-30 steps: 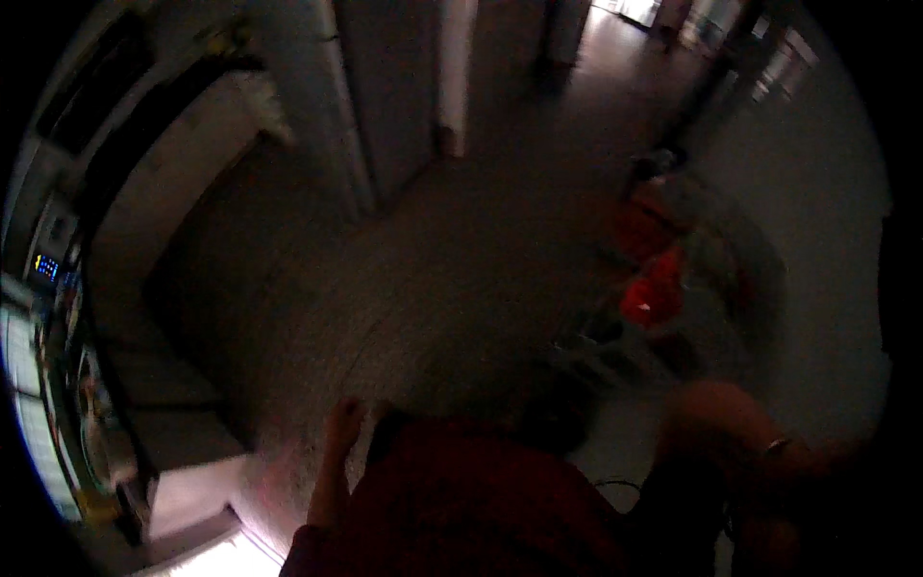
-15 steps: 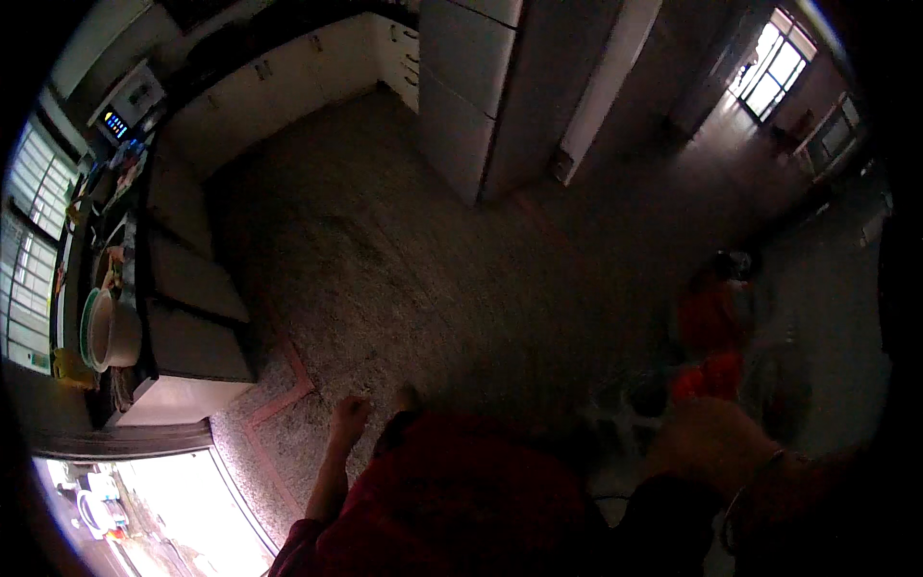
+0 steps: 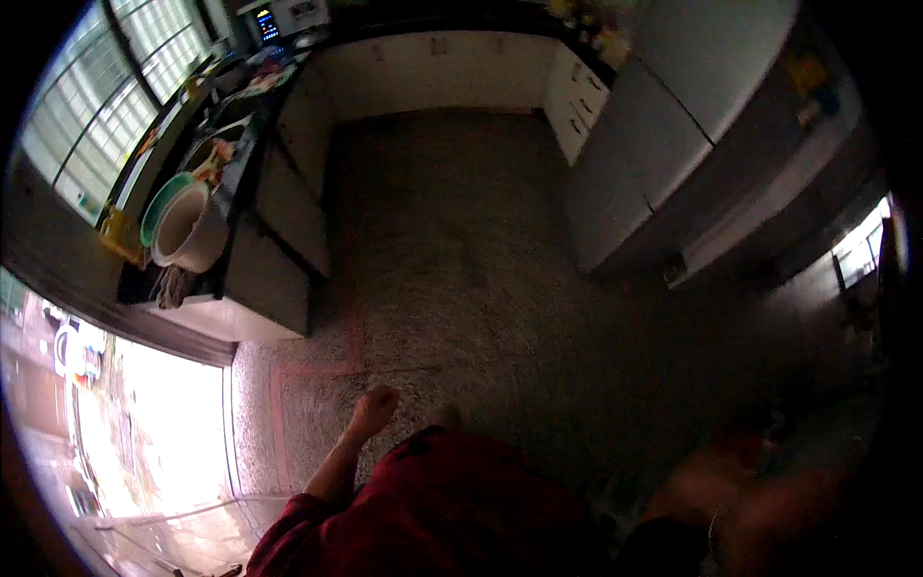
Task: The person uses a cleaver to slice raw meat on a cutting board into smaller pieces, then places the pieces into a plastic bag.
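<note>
My left hand [image 3: 375, 410] hangs low in front of me, fingers curled in and nothing visible in them. Below it lie the floor and a pink-red line [image 3: 322, 368] set into it. At the lower right my right hand [image 3: 700, 479] is dark and smeared by motion, so its fingers and anything in them cannot be made out. A thin band [image 3: 714, 531] shows close behind that hand. My dark red top [image 3: 461, 500] fills the lower middle.
On the left counter stand a white tub [image 3: 192, 231] and a green basin [image 3: 159, 216], beside a sink [image 3: 216, 144]. White cabinets [image 3: 423, 77] line the back. A tall grey fridge [image 3: 654, 144] stands right. A bright doorway [image 3: 154, 423] opens lower left.
My view has swung to the right-hand side less and toward the kitchen counters more. The red object by my right hand no longer shows clearly. My left hand stays curled.
</note>
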`<state>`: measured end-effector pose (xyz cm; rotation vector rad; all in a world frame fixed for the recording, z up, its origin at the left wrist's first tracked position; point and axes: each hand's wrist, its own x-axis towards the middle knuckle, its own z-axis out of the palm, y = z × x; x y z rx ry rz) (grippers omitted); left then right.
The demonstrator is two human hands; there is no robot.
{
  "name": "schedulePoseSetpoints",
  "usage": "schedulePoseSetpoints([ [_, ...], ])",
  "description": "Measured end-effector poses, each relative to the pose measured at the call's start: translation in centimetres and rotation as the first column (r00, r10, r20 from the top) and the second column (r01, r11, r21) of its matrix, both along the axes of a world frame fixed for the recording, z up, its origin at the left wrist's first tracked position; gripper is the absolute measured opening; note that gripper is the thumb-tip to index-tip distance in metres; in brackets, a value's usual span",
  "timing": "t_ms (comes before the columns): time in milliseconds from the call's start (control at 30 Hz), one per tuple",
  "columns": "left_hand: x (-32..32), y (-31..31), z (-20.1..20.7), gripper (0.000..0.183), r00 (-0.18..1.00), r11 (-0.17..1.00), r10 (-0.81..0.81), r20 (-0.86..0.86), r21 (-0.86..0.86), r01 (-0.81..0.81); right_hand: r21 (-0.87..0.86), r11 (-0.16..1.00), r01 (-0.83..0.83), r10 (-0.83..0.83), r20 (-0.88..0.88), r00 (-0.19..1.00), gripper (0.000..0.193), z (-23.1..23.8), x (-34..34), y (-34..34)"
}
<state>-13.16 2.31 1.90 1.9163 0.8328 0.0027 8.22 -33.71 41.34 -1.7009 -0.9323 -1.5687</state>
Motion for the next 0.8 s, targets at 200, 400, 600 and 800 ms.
schedulePoseSetpoints([
  [200,-4.1,4.5,-2.1,0.021,0.991,0.991,0.131,0.005,0.003,-0.131,-0.096,0.943,-0.320,0.238,-0.479,0.845,0.025,-2.5,2.4,11.3],
  [400,-4.1,6.9,-1.9,0.025,0.942,0.943,0.331,0.052,-0.062,-0.328,-0.401,0.740,-0.540,0.118,-0.713,0.692,0.014,-7.9,8.8,19.5],
  [600,-1.2,10.0,-3.0,0.031,0.921,0.920,0.389,-0.035,-0.033,-0.390,-0.439,0.638,-0.633,0.023,-0.811,0.585,0.014,-12.5,16.2,25.9],
  [800,4.5,16.2,-2.2,0.030,0.856,0.856,0.517,-0.005,-0.035,-0.517,-0.431,0.555,-0.712,-0.065,-0.875,0.480,0.013,-15.6,24.8,34.2],
])
